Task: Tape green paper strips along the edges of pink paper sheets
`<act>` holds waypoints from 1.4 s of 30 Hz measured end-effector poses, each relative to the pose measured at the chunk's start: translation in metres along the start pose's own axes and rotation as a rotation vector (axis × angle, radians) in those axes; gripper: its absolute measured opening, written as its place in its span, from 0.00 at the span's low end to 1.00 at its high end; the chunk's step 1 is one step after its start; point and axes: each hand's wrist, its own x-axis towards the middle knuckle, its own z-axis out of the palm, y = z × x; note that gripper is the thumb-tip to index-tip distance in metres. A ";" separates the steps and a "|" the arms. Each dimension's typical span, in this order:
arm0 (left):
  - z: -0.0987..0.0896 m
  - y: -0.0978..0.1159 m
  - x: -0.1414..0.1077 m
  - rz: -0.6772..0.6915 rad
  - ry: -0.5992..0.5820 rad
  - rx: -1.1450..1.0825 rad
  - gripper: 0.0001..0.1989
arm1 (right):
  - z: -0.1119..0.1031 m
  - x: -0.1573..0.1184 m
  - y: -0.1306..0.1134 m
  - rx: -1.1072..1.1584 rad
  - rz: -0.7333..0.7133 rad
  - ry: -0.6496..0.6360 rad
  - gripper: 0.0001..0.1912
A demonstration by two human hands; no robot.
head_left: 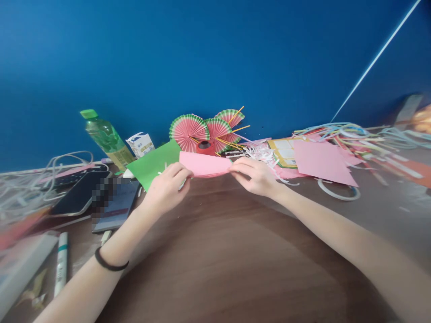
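Nearest me, I record a brown table (218, 251), with a marker (61, 264) lying at the left beside a white object (27, 269) too blurred to identify. A black band (111, 263) sits on the left wrist.

I find the left hand (168, 186) pinching the left end of the pink paper (206, 165) between thumb and fingers. The right hand (252, 177) pinches its right end likewise. The paper spans the gap between the hands, layered along its lower edge; whether it touches the table I cannot tell.

Left of the left hand, I note a phone (79, 195) and, just beside it, a flat dark item (119, 206), partly pixelated. A green sheet (156, 166) lies behind the left hand. To the right of the right hand, I log a pink sheet (319, 159) with a white ring (336, 194) near its lower edge.

Beyond the paper, I observe white shreds (261, 154), a red object (205, 151) and pleated pink-and-green fans (189, 128). A tilted bottle (107, 139) and a carton (140, 144) stand left of these, before the blue wall (215, 54).
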 end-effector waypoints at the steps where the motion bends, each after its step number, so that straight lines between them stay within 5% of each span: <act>1: -0.001 0.000 0.000 0.006 -0.103 0.019 0.09 | 0.001 -0.001 0.002 0.025 -0.026 -0.038 0.10; 6: -0.001 0.000 0.001 -0.066 -0.513 -0.131 0.07 | 0.006 -0.004 0.007 0.150 -0.039 -0.224 0.07; 11: 0.004 -0.005 -0.001 -0.220 -0.671 -0.397 0.06 | 0.011 -0.005 0.011 0.324 0.174 -0.407 0.04; 19: 0.016 -0.016 -0.003 -0.332 -0.709 -0.505 0.08 | 0.017 -0.008 0.014 0.443 0.438 -0.552 0.07; 42: 0.028 -0.020 -0.006 -0.373 -0.682 -0.557 0.09 | 0.024 -0.010 0.022 0.460 0.507 -0.573 0.07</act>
